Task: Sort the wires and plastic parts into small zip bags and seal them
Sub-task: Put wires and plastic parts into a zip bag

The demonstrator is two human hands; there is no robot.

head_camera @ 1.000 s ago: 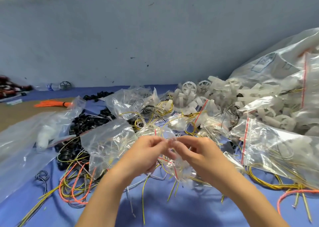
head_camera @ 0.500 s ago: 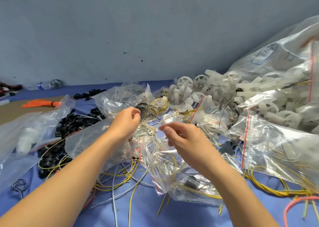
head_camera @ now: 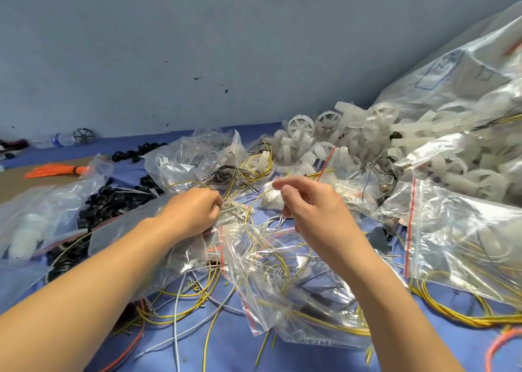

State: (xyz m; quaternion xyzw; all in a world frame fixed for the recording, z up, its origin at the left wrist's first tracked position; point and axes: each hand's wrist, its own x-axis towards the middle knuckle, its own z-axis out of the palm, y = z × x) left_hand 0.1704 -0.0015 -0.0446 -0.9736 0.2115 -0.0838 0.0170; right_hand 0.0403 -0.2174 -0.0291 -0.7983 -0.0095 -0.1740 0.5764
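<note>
Head view: my left hand [head_camera: 192, 213] curls onto yellow wires [head_camera: 229, 188], probably gathering them for bagging. Right hand [head_camera: 310, 207] hovers alongside, loosely curled; grip unclear.

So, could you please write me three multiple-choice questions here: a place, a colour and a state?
1. Where does the orange tasselled wire bundle lie? A far left B far right C front centre
2. What colour are the clear zip bags' seal strips? A green B red C black
3. How are the white spoked plastic wheels kept? A boxed B strung on wire C heaped loose
Answers: 1 A, it lies near the left edge; 2 B, red lines cross the bags; 3 C, they spill in a pile.
</note>
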